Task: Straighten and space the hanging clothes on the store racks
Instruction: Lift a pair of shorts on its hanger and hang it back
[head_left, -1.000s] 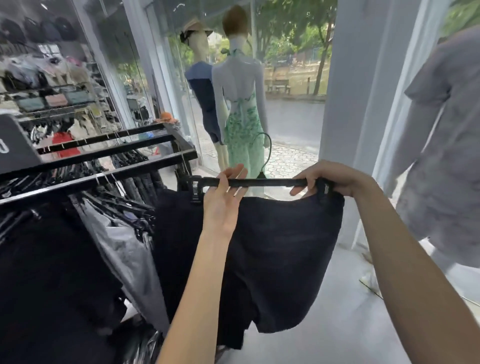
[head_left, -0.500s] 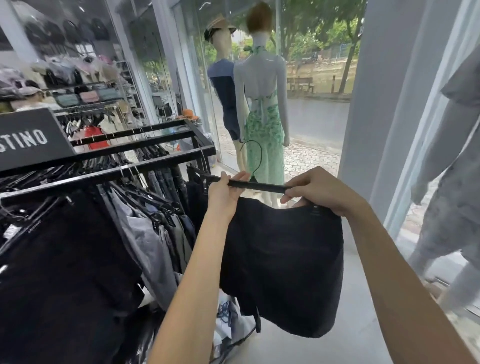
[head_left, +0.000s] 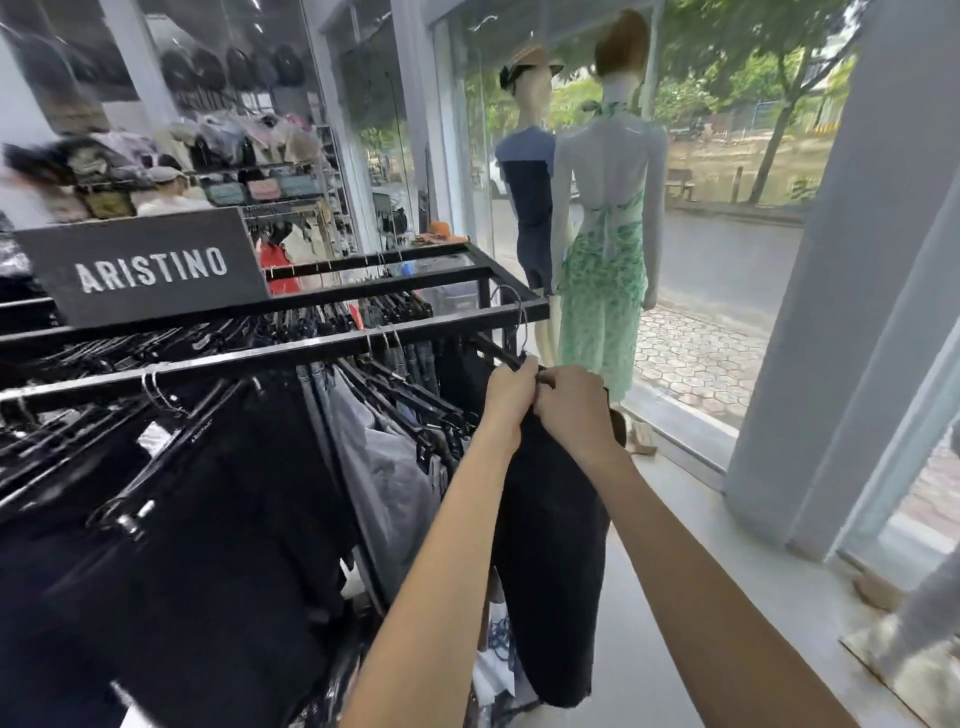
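I grip the black hanger (head_left: 496, 352) with curled fingers of both left hand (head_left: 511, 395) and right hand (head_left: 574, 410); its black garment (head_left: 550, 545) hangs at the window end of the rack (head_left: 249, 361).

The garment (head_left: 550, 545) at the rack's end is plain black, like its hanger (head_left: 498, 354), the rack rails (head_left: 311, 353) and most clothes along them, save one glossy grey piece (head_left: 384, 467). The sign (head_left: 150, 265) on the rack is black with white letters. In the window, one mannequin's dress (head_left: 602, 291) is white printed with green leaves, while the other's top (head_left: 527, 176) is mid blue blocked over navy under a tan hat (head_left: 532, 57). The pavement (head_left: 696, 358) outside shows grey hexagons.
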